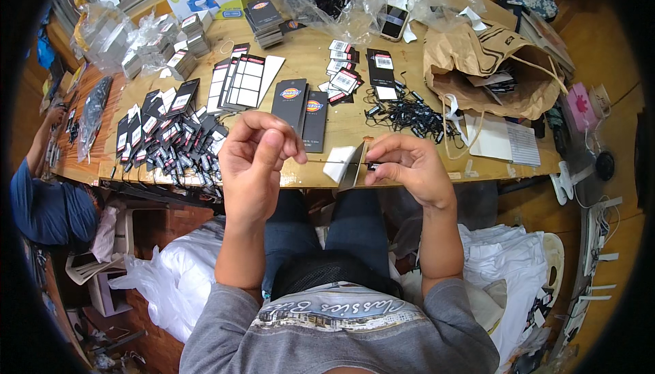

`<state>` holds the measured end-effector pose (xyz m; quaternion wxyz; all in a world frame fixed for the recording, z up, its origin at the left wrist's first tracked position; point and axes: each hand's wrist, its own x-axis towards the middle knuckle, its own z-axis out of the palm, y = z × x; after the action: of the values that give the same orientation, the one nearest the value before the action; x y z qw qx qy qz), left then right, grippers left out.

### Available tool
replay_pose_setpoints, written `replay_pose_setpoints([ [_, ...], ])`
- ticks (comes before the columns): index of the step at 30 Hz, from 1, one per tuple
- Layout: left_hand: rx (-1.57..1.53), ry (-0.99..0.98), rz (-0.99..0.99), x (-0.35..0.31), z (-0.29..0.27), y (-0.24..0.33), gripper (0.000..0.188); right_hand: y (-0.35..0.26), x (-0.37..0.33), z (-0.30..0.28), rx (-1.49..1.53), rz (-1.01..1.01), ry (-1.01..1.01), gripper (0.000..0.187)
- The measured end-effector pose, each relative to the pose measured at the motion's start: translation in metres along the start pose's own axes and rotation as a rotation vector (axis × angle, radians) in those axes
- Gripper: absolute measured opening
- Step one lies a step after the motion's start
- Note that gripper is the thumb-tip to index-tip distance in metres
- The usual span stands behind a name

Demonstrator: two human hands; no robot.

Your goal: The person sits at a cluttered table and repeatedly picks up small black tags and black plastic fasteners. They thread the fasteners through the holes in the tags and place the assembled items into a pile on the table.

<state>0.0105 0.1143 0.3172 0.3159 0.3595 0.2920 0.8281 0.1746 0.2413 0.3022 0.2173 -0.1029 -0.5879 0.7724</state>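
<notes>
Above the table's front edge, my right hand [413,166] pinches a hang tag [352,169], seen nearly edge-on. A small black string fastener [372,166] shows between its thumb and fingers. My left hand [254,159] is raised to the left, fingers curled toward the thumb. A thin dark cord [324,162] stretches from its fingertips to the tag. Just beyond the hands lie two stacks of black hang tags, a left stack [288,101] and a right stack [314,125]. Loose black string fasteners [413,116] are heaped beyond my right hand.
Many tags with strings [170,135] pile up at the left. White-faced tags [245,81] lie fanned behind the stacks. An open paper bag [477,67] stands at the right, and a phone [394,23] at the back. A co-worker's sleeve [51,203] shows far left.
</notes>
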Motion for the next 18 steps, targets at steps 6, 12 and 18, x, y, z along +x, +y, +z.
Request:
replay_pose_setpoints([
  [6, 0.224, -0.023, -0.187, -0.007, 0.009, -0.011, 0.007, -0.003, -0.005, -0.001, 0.010, -0.153, 0.015, 0.017],
  [12, 0.375, -0.114, -0.220, -0.009, 0.020, -0.016, 0.012, -0.016, -0.004, 0.019, -0.124, -0.289, 0.108, 0.015],
  [18, 0.395, -0.075, -0.243, -0.012, 0.025, -0.011, 0.023, -0.018, -0.007, 0.024, -0.268, -0.300, 0.216, 0.012],
])
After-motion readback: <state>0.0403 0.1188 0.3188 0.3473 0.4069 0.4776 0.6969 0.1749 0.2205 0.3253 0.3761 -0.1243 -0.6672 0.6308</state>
